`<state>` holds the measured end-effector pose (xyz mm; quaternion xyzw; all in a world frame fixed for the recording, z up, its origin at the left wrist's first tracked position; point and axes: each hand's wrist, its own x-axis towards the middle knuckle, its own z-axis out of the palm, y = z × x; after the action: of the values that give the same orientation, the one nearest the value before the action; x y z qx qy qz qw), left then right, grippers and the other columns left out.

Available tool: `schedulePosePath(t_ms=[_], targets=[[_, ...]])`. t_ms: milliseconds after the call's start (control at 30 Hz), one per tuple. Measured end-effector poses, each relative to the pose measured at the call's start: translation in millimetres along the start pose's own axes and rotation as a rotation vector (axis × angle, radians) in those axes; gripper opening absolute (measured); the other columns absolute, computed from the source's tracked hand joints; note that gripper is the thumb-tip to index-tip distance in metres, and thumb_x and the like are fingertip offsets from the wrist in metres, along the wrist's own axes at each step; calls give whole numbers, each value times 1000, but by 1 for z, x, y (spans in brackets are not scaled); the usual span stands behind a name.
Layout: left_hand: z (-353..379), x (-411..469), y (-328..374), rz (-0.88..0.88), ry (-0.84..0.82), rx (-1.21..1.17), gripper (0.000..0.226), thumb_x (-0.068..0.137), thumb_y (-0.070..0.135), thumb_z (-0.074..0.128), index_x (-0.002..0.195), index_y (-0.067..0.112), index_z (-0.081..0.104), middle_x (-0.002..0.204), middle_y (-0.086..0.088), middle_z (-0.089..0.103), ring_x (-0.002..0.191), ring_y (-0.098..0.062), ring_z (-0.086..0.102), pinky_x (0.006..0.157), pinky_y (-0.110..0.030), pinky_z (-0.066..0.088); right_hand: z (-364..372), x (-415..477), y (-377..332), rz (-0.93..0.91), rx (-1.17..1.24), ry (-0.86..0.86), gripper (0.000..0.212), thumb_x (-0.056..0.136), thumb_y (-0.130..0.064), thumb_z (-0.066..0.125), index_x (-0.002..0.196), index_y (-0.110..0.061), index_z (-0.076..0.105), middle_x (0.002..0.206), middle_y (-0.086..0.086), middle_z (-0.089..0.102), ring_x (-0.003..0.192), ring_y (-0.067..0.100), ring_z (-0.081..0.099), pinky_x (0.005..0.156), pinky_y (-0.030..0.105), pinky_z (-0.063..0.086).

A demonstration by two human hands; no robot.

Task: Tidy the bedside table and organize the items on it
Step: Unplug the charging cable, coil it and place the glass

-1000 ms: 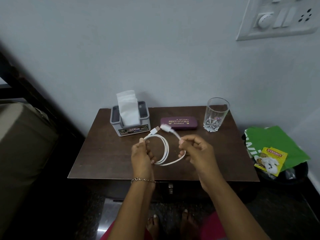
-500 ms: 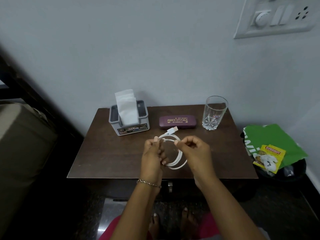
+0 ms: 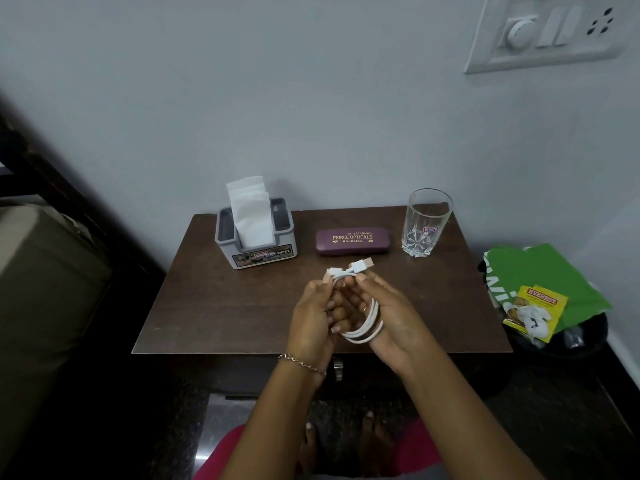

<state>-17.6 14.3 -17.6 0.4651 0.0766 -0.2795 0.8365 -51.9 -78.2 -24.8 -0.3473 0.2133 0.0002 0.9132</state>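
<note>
Cable coil [image 3: 364, 324] gripped by left hand [image 3: 311, 322] and right hand [image 3: 393, 315] runs near-to-far, plugs [image 3: 360, 266] toward the glass [image 3: 428, 221].

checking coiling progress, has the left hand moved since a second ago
Yes. The left hand has shifted right, from below the tissue holder to below the left end of the spectacle case, meeting the right hand on the white cable.

Dim, flat indoor light leaves the wall [image 3: 311, 98] evenly grey-blue. The floor [image 3: 86, 427] below the front edge of the table [image 3: 214, 306] sinks near black. Centre is sharp: the case [image 3: 352, 241] lettering reads clearly. Wide-angle bend tilts the switch plate [image 3: 547, 29], top right.
</note>
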Motion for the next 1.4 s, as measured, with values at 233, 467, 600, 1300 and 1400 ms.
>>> schedulePosePath(t_ms=[233, 467, 600, 1300, 1400], targets=[[-1, -3, 6, 32, -14, 173, 27, 97, 21, 39, 72, 14, 43, 44, 10, 31, 32, 2, 21, 30, -11, 17, -10, 2, -12, 106, 289, 111, 27, 87, -34, 58, 87, -8, 64, 84, 10, 67, 79, 20, 66, 82, 33, 54], [-8, -7, 17, -101, -128, 119, 23, 97, 21, 39, 80, 8, 49, 47, 8, 30, 34, 1, 19, 29, -10, 16, -29, 10, -17, -1, 309, 255, 6, 90, 0, 53, 88, -3, 57, 59, 6, 68, 51, 9, 66, 54, 20, 57], [-10, -6, 11, -112, -72, 242, 24, 97, 21, 40, 78, 9, 48, 45, 10, 30, 32, 2, 20, 29, -10, 14, -31, 11, -16, -40, 34, 227, 12, 90, 2, 51, 96, -8, 56, 62, 1, 69, 51, 6, 64, 51, 17, 54], [-11, 0, 8, 155, 196, 543, 17, 93, 15, 49, 77, 16, 49, 63, 1, 53, 33, 1, 35, 34, -10, 25, -17, -3, -18, -14, -226, -60, 30, 88, -5, 57, 118, -6, 59, 90, 8, 71, 74, 15, 70, 64, 24, 58], [-8, -2, 12, 28, 174, 413, 20, 93, 24, 50, 73, 20, 49, 62, 4, 56, 40, -4, 39, 35, -12, 25, -13, 0, -14, -108, -249, 27, 30, 85, 0, 60, 114, -9, 60, 85, 4, 70, 65, 9, 68, 55, 16, 52]])
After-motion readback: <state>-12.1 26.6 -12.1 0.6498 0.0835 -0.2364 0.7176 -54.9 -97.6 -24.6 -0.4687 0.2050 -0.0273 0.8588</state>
